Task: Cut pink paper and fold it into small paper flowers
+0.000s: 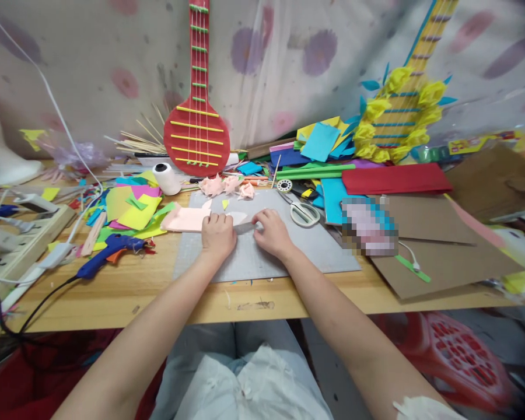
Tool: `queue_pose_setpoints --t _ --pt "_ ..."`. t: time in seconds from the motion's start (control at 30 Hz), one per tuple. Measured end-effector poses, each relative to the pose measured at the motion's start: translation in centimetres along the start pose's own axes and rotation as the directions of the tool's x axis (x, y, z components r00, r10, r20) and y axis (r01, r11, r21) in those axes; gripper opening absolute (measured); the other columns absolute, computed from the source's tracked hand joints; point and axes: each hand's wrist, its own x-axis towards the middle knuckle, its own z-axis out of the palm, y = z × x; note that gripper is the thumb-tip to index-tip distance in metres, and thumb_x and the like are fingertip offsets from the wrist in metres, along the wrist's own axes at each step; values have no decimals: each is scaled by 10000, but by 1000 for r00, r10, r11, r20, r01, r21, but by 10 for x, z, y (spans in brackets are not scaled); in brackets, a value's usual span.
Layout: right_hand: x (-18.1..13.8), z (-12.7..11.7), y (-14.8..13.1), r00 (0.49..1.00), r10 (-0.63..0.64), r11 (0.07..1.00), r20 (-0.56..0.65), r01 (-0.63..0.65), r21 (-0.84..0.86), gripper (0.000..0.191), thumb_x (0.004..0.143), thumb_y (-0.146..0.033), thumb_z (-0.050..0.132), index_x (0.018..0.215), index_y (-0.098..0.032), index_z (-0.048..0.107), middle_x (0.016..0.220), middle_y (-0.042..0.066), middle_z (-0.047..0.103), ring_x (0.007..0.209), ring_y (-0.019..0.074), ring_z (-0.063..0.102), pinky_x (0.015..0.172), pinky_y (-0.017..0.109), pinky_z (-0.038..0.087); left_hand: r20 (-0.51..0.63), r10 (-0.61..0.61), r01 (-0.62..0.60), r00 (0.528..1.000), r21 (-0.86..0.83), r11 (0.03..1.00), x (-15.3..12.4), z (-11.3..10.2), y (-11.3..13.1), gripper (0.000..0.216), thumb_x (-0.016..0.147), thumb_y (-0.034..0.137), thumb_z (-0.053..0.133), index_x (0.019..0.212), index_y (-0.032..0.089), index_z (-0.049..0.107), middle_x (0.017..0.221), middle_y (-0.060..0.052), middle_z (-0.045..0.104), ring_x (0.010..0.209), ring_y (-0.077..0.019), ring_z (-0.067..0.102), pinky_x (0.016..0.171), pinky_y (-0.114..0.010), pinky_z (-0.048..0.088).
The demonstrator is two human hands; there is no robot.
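My left hand (pixel 219 236) is closed, its fingers curled down at the right end of a pale pink crepe paper piece (pixel 184 219). My right hand (pixel 272 233) pinches one end of a thin greyish strip (pixel 245 228). The strip's other end reaches my left fingers, and its material is hard to make out. Just behind it lies a whitish paper scrap (pixel 238 216). Both hands rest over a grey board (pixel 262 262). Crumpled pink paper flowers (pixel 216 185) sit at the board's back edge, and scissors (pixel 304 213) with pale handles lie to the right.
A blue glue gun (pixel 109 251) and coloured paper scraps (pixel 133 207) are on the left, near a power strip (pixel 9 256). A red paper lute (pixel 196 137) and a yellow flowered one (pixel 398 119) lean at the back. Brown cardboard (pixel 437 256) covers the right side.
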Motion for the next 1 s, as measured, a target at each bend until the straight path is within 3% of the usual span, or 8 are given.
queue_pose_setpoints --t 0.27,0.5,0.67,1.0 --pt "-1 13 -7 995 -51 997 83 55 -47 213 722 -89 453 901 -179 525 947 75 538 897 208 453 791 312 383 57 -38 42 998 -65 997 -8 -4 11 148 723 182 481 846 143 554 852 -114 587 879 -272 504 760 -393 336" --pt "-1 13 -3 997 -41 997 69 36 61 252 684 -53 447 890 -186 508 877 47 587 876 195 475 777 296 380 19 -52 56 998 -349 935 -15 5 -3 287 716 140 473 999 177 500 978 -86 575 948 -219 522 829 -333 393" --pt "-2 18 0 996 21 992 84 -32 124 271 675 -57 445 903 -195 492 804 14 605 787 169 520 736 280 384 33 -182 177 983 -461 870 -16 9 -11 350 673 95 473 1011 183 493 996 -61 602 943 -201 546 843 -316 415" --pt "-2 21 5 992 73 973 107 -95 212 253 661 -65 468 869 -208 483 796 -7 591 743 136 538 704 255 390 97 -181 206 979 -469 859 -16 7 -11 247 727 147 470 937 204 586 930 -34 660 893 -195 583 812 -316 432"
